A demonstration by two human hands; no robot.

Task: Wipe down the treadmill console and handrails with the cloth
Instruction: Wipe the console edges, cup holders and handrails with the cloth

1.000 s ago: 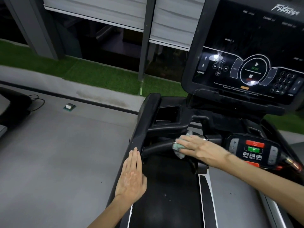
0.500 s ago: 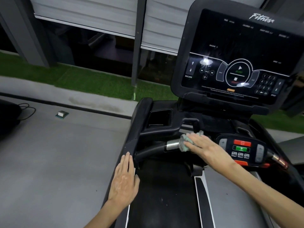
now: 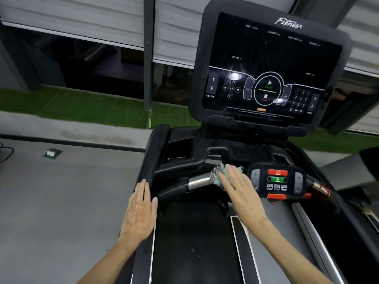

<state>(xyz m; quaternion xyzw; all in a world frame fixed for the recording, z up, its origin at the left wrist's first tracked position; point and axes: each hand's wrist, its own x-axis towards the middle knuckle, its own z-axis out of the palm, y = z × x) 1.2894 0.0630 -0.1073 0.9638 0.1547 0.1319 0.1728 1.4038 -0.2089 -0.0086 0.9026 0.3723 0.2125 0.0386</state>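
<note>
Right hand, laid flat and straight, presses the cloth beneath it onto the handrail.

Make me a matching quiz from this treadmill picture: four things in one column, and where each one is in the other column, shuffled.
Column one:
1. left hand
2. right hand
3. cloth
4. red button

Column two:
A. directly above the green button
B. flat on the left side rail
C. pressing on the cloth
D. against the silver handlebar grip

Pairs: 1-B, 2-C, 3-D, 4-A
</note>
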